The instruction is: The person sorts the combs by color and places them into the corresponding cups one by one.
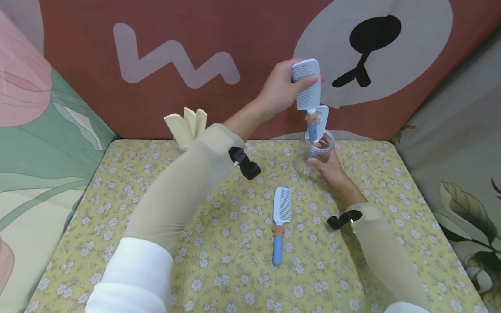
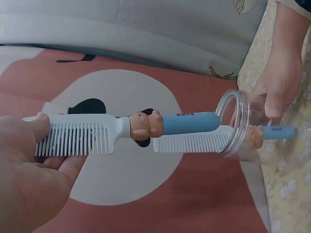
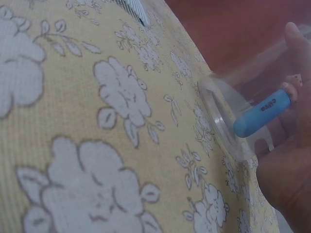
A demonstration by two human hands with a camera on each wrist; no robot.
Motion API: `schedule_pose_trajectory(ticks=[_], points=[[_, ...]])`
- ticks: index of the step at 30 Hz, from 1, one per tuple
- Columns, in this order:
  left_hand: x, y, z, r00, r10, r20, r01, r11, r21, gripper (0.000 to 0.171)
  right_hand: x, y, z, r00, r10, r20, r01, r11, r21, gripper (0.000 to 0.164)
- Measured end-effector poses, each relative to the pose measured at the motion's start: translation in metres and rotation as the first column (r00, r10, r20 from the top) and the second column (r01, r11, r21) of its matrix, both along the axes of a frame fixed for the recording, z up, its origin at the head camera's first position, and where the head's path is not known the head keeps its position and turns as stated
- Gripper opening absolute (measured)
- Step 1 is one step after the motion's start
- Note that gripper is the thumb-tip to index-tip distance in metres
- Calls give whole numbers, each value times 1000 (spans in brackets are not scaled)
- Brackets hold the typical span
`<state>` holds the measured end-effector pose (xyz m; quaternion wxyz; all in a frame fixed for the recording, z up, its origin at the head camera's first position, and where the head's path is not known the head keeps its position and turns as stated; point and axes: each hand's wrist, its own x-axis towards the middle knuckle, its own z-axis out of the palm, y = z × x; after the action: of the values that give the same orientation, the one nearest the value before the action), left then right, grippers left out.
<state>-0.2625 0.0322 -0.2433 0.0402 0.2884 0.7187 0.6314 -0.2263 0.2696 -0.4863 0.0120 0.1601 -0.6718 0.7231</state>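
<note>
My left hand (image 1: 278, 89) pinches a comb (image 1: 311, 98) by its pale toothed head, thumb across the teeth. That comb has a brown figure at its neck and a blue handle, which points down over the mouth of a clear jar (image 1: 300, 161). Around the jar's side my right hand (image 1: 335, 173) keeps its grip. A second comb (image 1: 322, 118) of the same look stands in the jar, head sticking out above the rim; its blue handle (image 3: 262, 115) shows through the wall in the right wrist view. A third comb (image 1: 282, 208) lies on the table, handle toward me.
Cream-coloured flat pieces (image 1: 189, 124) stand in a container at the back left, partly behind my left arm. The table wears a yellow flowered cloth (image 1: 235, 261). A reddish printed backdrop (image 1: 176, 21) rises behind its far edge, and patterned fabric hangs on both sides.
</note>
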Motion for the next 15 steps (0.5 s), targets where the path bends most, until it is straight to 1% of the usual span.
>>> schedule_pose_trajectory(ticks=[2,4,9,11,15], points=[[-2,7,-4,1000,5,16,-5,1000,5,30,0,0,0,1000,2,-1,-2,1000,0,85],[-3,14,-8,1000,16,18,-16,1000,-7,30,1,0,1,1000,5,4,-5,1000,3,85],[-3,30,-16,997,70,11,-69,993,-99,30,4,0,3,999,-6,32,5,1000,28,85],[-2,35,-20,998,66,19,-64,991,-114,30,5,0,4,998,-25,57,22,998,51,86],[1,44,-29,999,29,34,-25,994,-105,34,8,0,6,993,-57,104,45,992,116,87]])
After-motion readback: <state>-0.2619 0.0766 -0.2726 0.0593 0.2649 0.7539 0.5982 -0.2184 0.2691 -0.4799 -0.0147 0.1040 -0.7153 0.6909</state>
